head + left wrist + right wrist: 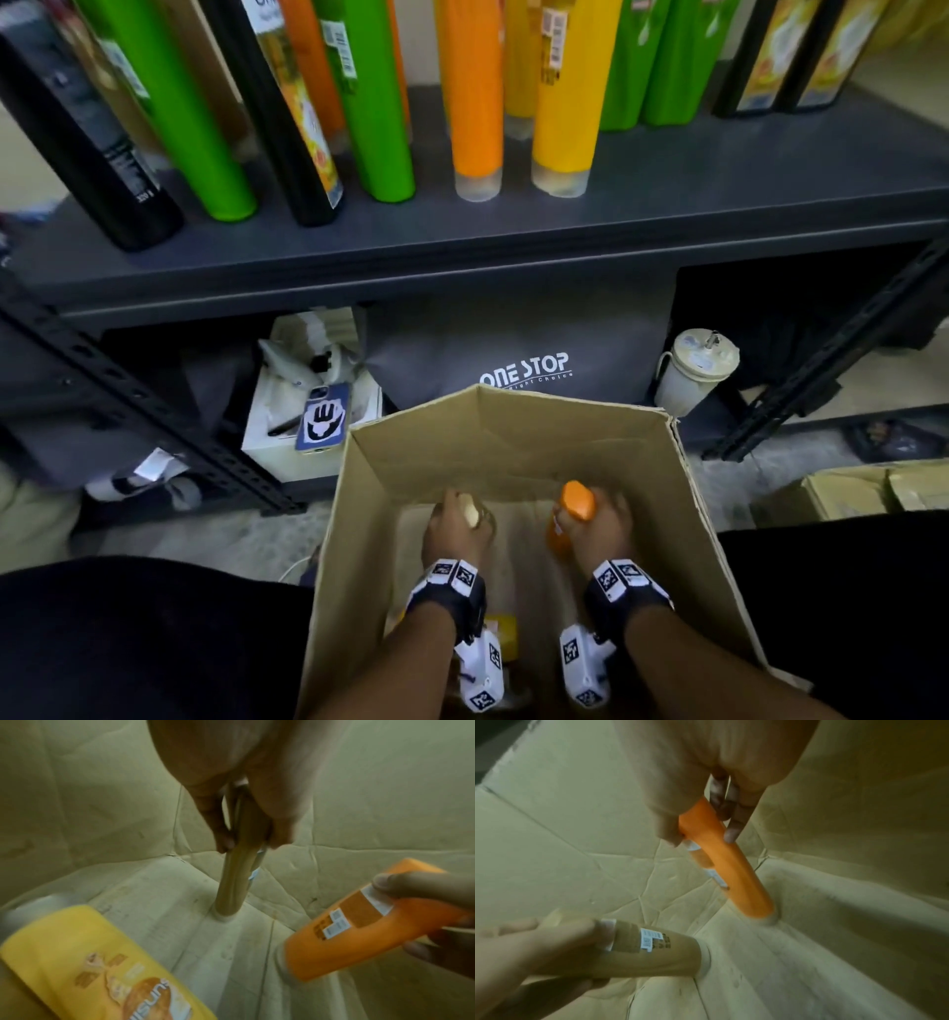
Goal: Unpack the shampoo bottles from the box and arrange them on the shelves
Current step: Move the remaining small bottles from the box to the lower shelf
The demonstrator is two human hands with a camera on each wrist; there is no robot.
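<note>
Both hands reach down into the open cardboard box (683, 493). My left hand (454, 529) grips a tan shampoo bottle (235, 880) near its upper end; its cap end touches the box floor. In the right wrist view the same tan bottle (659, 949) shows at lower left. My right hand (595, 524) holds an orange shampoo bottle (577, 501), fingers wrapped round it, the orange bottle (731, 866) tilted with its cap end at the box floor. A yellow shampoo bottle (85, 963) lies in the box near my left wrist.
A dark shelf (513, 241) above the box carries several black, green, orange and yellow bottles, such as a green one (369, 103). Below it sit a grey bag (524, 349), a phone (323, 416) and a white jug (693, 370). More cartons (847, 488) lie at right.
</note>
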